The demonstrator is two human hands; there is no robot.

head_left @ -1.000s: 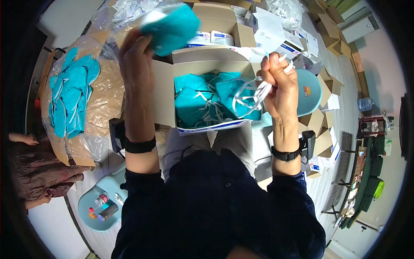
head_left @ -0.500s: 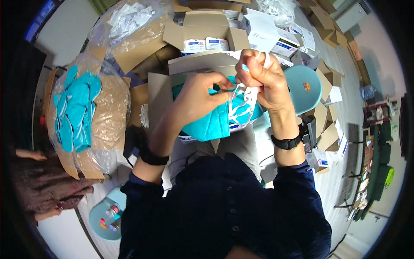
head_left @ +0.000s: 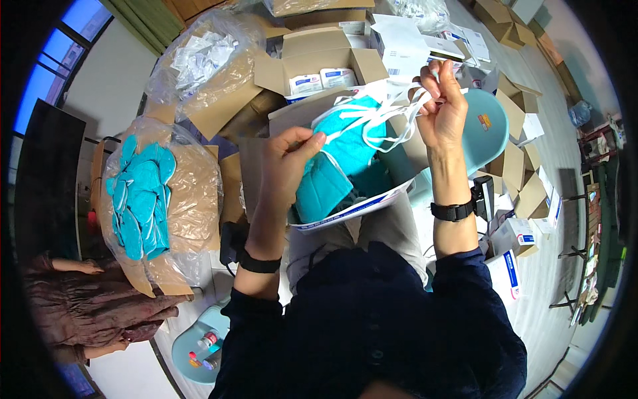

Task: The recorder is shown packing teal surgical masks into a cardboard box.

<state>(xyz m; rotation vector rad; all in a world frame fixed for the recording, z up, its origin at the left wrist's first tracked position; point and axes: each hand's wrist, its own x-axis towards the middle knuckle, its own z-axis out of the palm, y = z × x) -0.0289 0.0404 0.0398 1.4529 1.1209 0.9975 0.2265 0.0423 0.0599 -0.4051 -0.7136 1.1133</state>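
Teal soft fabric face mask with white elastic straps, held up over open cardboard box on my lap. My left hand fingers pinched together on strap end at mask's near edge. My right hand raised, fingers closed on bunched strap loops. Mask light, floppy, no stiffness; folds under own weight. Straps thin, stretchy, tangle easily. Best hold: straps near anchor points or mask edge, not pulling hard. More teal masks in plastic-lined box at left.
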